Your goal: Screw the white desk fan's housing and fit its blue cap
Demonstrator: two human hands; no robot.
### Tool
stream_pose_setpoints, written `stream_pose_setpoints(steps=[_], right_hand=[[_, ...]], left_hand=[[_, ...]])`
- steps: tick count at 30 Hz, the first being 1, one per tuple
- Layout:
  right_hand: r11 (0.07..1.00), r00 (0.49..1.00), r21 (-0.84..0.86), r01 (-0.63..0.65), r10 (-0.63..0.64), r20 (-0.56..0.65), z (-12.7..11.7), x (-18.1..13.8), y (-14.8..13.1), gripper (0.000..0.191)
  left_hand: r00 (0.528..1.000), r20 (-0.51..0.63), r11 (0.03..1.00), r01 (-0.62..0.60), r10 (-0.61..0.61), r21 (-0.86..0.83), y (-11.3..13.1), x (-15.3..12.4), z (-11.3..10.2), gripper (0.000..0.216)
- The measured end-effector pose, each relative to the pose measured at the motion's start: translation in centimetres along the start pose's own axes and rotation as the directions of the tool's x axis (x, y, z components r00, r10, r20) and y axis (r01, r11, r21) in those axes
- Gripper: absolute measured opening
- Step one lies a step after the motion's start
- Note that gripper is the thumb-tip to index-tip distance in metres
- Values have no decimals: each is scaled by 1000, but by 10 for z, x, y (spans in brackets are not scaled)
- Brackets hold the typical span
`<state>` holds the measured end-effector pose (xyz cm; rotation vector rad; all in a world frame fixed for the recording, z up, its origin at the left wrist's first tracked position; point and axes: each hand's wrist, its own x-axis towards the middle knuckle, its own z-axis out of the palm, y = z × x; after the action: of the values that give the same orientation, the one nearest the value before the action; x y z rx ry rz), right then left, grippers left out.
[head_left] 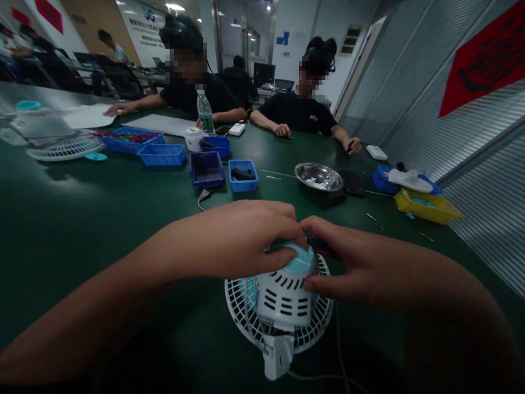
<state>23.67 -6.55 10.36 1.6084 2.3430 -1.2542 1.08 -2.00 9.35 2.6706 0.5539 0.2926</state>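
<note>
Small white plastic desk fan (pixel 283 306) lies grille-down at the green table's (pixel 82 219) near edge, motor housing axis upright; your left hand (pixel 241 241) cups its pale blue cap, right hand (pixel 348 265) pinches the housing's right side.

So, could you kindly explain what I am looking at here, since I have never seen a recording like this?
There is no machine here: a person wears a camera on the head, so the one picture looks forward and down at their own two bare hands. The left hand rests over the top of a small white fan that lies face down on the green table, its teal cap uppermost. The right hand touches the fan's motor housing from the other side. Whether either hand truly grips is hard to tell. Further back lie blue bins, a metal bowl, a yellow tray and a water bottle. Two other people sit across the table.
</note>
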Motion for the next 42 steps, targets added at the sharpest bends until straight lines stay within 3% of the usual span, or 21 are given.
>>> stream_pose_setpoints(steps=[7, 11, 18, 29, 36, 42], right_hand=[[999, 1000, -37, 4, -5, -13, 1, 5, 4, 49], [1000, 1000, -13, -16, 16, 3, 1, 5, 6, 47], [1000, 1000, 22, 3, -3, 20, -2, 2, 3, 50], [999, 1000, 33, -14, 14, 23, 2, 3, 3, 53], [999, 999, 38, -31, 30, 34, 1, 3, 3, 52], [999, 999, -8, -33, 33, 23, 2, 5, 5, 54]], left_hand=[[990, -97, 991, 88, -97, -97, -4, -1, 17, 18], [994, -107, 990, 8, -23, -138, -7, -4, 17, 15], [997, -27, 977, -76, 72, -198, -24, -9, 5, 37], [991, -48, 975, -134, 127, -177, -29, -8, 4, 27], [992, -3, 982, -127, 127, -140, -31, -8, 0, 25], [982, -79, 963, -186, 174, -193, -37, -6, 8, 15]])
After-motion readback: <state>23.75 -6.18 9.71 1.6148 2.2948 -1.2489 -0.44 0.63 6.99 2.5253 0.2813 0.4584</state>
